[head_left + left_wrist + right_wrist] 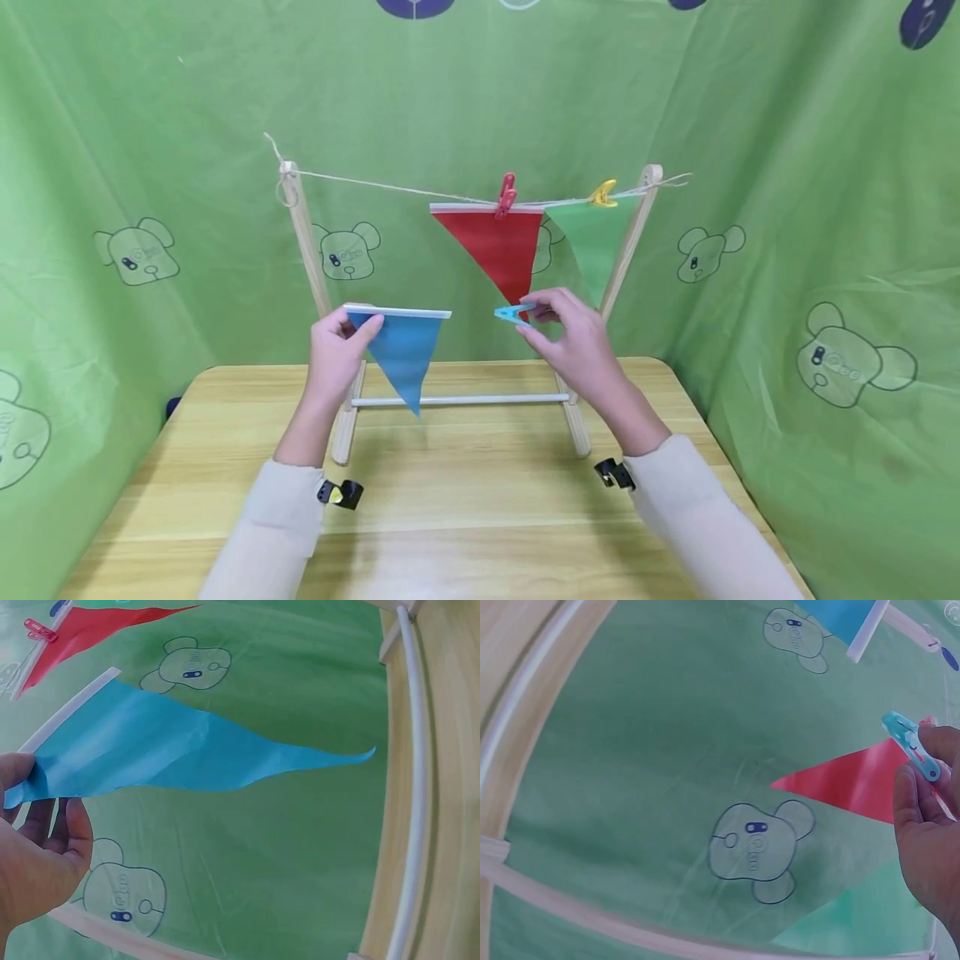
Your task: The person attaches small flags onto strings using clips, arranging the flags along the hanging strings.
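My left hand [335,346] pinches a blue triangular pennant [405,350] near the left end of its white top strip; the point hangs down. In the left wrist view the pennant [165,750] stretches out from the thumb and fingers. Between the thumb and fingers of my right hand [573,337] is a light blue clothespin [512,313], its nose toward the left. The right wrist view shows this clothespin [910,742] in front of the red pennant. A red pennant [498,246] hangs from the string [390,186] under a red clothespin [506,196], beyond my right hand.
A green pennant [596,233] hangs at the string's right under a yellow clothespin [603,193]. Wooden posts [306,225] hold the string at both ends, with a white crossbar [465,400] low between them. The stand rests on a wooden table [465,517], surrounded by green cloth [465,92].
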Tool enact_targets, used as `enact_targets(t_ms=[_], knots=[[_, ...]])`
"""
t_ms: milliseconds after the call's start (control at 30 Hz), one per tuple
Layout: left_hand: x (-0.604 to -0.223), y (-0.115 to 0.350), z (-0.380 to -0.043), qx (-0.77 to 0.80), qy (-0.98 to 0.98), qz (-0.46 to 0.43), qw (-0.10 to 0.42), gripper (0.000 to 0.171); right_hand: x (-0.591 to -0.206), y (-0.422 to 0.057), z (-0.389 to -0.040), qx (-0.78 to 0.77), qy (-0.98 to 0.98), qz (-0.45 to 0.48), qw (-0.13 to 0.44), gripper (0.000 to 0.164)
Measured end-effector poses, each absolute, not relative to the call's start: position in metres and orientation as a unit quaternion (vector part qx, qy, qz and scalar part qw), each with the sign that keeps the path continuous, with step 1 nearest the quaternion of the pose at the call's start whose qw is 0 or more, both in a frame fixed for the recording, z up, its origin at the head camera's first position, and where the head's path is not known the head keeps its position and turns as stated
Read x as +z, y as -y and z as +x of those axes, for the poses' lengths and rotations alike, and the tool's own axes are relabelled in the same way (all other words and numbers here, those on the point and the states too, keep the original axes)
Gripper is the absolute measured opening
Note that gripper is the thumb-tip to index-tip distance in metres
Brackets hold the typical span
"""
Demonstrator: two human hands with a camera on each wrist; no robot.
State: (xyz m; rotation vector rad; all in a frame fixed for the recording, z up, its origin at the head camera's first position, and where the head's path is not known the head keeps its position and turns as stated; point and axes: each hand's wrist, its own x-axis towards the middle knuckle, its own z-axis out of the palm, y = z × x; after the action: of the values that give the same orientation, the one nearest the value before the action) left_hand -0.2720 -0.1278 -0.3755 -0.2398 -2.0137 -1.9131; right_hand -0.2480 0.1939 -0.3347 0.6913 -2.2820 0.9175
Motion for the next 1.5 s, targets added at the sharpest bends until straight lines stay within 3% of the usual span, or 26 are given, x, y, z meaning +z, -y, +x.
enact_targets(t_ms=[667, 967, 1500], knots=[[-0.340, 0.126, -0.280, -0.679, 0.695, -0.080, 0.222, 0.027, -0.299, -0.172, -0.260, 0.354, 0.836, 0.282, 0.311, 0.038], [-0.329, 0.125, -0.287, -0.700, 0.668, -0.085, 0.237, 0.017, -0.286, -0.167, -0.260, 0.355, 0.830, 0.292, 0.316, 0.036], [-0.309, 0.122, -0.294, -0.732, 0.640, -0.069, 0.221, 0.010, -0.249, -0.155, -0.267, 0.346, 0.818, 0.324, 0.325, 0.035]])
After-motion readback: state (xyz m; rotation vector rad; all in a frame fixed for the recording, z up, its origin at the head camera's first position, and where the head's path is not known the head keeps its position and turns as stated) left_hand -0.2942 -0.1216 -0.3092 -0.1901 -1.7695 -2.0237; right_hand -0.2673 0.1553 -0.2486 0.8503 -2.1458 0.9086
